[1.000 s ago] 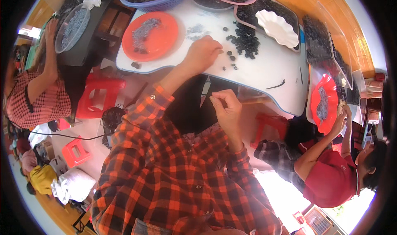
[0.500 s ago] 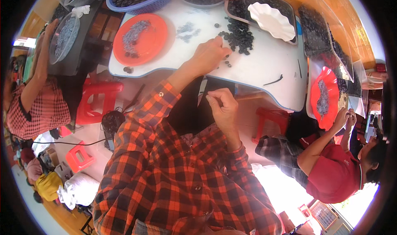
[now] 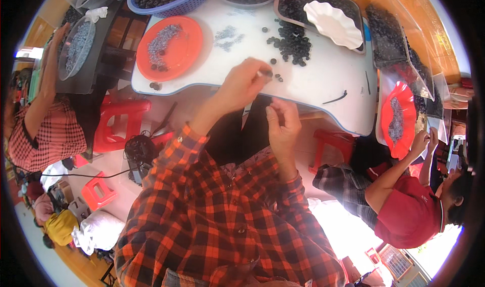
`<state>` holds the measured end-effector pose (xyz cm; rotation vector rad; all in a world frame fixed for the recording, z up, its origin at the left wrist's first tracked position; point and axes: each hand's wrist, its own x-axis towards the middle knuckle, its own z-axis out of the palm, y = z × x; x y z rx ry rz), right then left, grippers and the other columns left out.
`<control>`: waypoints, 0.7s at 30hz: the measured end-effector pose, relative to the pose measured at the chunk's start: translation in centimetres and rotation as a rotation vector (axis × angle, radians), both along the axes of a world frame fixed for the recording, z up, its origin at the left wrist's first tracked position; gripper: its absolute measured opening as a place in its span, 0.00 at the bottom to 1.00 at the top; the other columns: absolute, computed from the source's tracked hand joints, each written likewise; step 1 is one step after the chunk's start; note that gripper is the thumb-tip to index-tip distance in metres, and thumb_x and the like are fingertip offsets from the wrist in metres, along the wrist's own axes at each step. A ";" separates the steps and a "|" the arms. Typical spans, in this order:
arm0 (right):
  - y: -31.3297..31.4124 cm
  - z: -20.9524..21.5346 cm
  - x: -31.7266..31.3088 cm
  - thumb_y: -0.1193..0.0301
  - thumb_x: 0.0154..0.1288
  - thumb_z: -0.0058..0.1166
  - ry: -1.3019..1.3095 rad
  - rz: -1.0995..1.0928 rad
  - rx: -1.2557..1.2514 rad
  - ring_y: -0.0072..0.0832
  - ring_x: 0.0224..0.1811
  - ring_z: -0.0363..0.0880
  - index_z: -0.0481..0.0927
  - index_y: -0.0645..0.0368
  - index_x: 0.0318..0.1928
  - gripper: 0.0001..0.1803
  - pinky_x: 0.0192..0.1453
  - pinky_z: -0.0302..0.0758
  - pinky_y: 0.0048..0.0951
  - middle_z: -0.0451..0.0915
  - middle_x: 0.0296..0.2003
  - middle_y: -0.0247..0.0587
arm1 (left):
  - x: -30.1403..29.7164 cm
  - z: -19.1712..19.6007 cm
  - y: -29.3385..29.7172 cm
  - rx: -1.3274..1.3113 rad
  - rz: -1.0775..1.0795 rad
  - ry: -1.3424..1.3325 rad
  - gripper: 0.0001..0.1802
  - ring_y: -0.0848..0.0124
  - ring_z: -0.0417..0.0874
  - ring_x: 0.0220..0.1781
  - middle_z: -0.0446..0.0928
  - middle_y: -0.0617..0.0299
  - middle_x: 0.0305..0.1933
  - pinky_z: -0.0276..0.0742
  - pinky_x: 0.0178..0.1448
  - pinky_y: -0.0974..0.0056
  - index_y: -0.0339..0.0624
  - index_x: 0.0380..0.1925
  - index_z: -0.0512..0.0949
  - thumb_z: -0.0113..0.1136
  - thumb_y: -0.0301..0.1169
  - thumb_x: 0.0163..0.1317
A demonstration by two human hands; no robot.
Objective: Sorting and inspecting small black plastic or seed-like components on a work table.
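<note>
Mostly round, chunky black pieces [image 3: 293,43]

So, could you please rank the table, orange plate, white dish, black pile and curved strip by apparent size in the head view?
Largest: table
Orange plate
White dish and black pile: too alike to rank
Smallest: curved strip

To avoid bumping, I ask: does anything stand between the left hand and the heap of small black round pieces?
Only one loose black round piece lies between the left hand and the heap, on the white tabletop.
</note>
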<state>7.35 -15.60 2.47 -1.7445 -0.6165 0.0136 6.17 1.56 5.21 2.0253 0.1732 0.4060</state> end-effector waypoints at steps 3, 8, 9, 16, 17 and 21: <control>0.1 0.8 0.1 0.82 0.61 0.58 0.040 -0.032 0.015 0.24 0.33 0.78 0.80 0.62 0.48 0.14 0.35 0.75 0.22 0.77 0.39 0.41 | -2.8 0.1 -1.1 -0.297 -0.114 0.167 0.10 0.80 0.74 0.28 0.75 0.65 0.31 0.73 0.32 0.70 0.34 0.45 0.75 0.57 0.25 0.65; -0.2 0.6 0.2 0.81 0.63 0.56 -0.120 0.142 -0.033 0.30 0.39 0.77 0.80 0.59 0.51 0.16 0.40 0.75 0.26 0.76 0.41 0.42 | -5.3 -2.0 -1.9 -0.731 -0.224 0.244 0.12 0.80 0.75 0.28 0.76 0.65 0.31 0.72 0.31 0.72 0.34 0.47 0.75 0.55 0.28 0.66; -0.2 0.6 0.1 0.81 0.63 0.56 -0.119 0.143 -0.034 0.30 0.39 0.77 0.80 0.59 0.51 0.16 0.40 0.75 0.26 0.76 0.41 0.42 | -5.4 -2.2 -1.9 -0.738 -0.235 0.250 0.11 0.80 0.74 0.27 0.76 0.66 0.29 0.72 0.30 0.73 0.34 0.46 0.76 0.53 0.28 0.68; 0.1 0.1 -0.1 0.82 0.60 0.60 -0.126 0.116 -0.001 0.27 0.37 0.76 0.82 0.60 0.46 0.13 0.37 0.74 0.24 0.76 0.39 0.40 | -5.6 -2.2 -2.2 -0.794 -0.131 0.340 0.10 0.80 0.75 0.26 0.76 0.66 0.27 0.72 0.30 0.74 0.33 0.38 0.80 0.56 0.30 0.68; 0.2 0.0 -0.1 0.82 0.59 0.61 -0.127 0.097 0.009 0.27 0.37 0.76 0.82 0.60 0.45 0.13 0.37 0.74 0.23 0.76 0.39 0.40 | -5.6 -2.2 -2.3 -0.798 -0.105 0.331 0.10 0.80 0.75 0.26 0.77 0.65 0.28 0.72 0.29 0.73 0.33 0.37 0.81 0.56 0.31 0.68; 0.0 -0.3 -0.2 0.82 0.57 0.63 -0.111 0.083 0.005 0.27 0.34 0.76 0.82 0.61 0.44 0.13 0.36 0.74 0.23 0.76 0.37 0.39 | -5.5 -3.2 -3.3 -0.404 -0.031 0.075 0.11 0.83 0.72 0.21 0.73 0.68 0.24 0.68 0.24 0.76 0.34 0.35 0.80 0.53 0.30 0.71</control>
